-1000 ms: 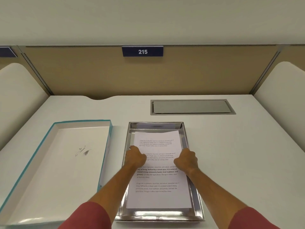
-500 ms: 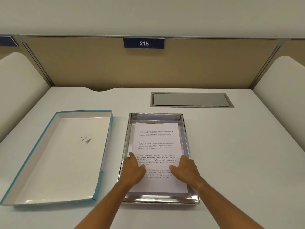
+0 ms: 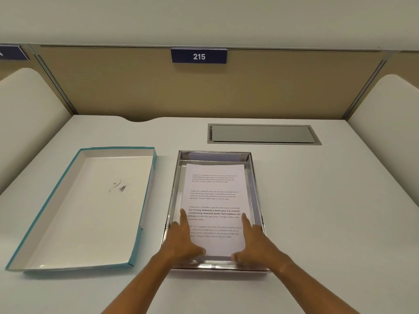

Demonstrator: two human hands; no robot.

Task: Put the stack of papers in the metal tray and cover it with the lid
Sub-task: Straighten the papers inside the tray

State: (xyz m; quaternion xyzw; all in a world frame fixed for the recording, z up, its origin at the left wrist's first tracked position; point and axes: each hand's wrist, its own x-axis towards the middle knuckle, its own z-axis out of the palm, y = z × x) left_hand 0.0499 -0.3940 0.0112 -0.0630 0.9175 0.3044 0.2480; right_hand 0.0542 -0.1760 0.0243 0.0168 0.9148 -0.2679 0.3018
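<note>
**Ana:** Down on the white desk (image 3: pixel 306 211), dead centre, sat the metal tray (image 3: pixel 255 191), and the stack of papers (image 3: pixel 215 200) lay flat inside it, printed side up.

**Ben:** And what a shine on that tray! It was a shallow rectangle with sloping mirror-bright walls. The sheets were matte white and carried four blocks of black text, one partly in bold.

**Ana:** Which way did the stack run?

**Ben:** Its long axis pointed straight away from the person, matching the tray's own. The top of the page sat toward the beige partition (image 3: pixel 136 87). A strip of bare metal showed beyond the far edge of the paper.

**Ana:** Now the hands!

**Ben:** The left hand (image 3: pixel 181 241) lay spread at the stack's near-left corner, index finger stretched along the left edge. The right hand (image 3: pixel 254 243) mirrored it at the near-right corner. Both were open, fingers extended, gripping nothing and bracketing the paper between them.

**Ana:** And the lid?

**Ben:** The lid (image 3: pixel 86 211) rested on the desk just left of the tray, apart from it, with its hollow side up. It was cardboard, teal outside and white inside, with a small grey scribble on its floor and nothing else in it. Its long axis slanted a little against the tray's.

**Ana:** Farther back, a grey cable flap (image 3: pixel 263 133) sat closed in the desktop, under a blue sign (image 3: pixel 199 56) reading 215.
</note>
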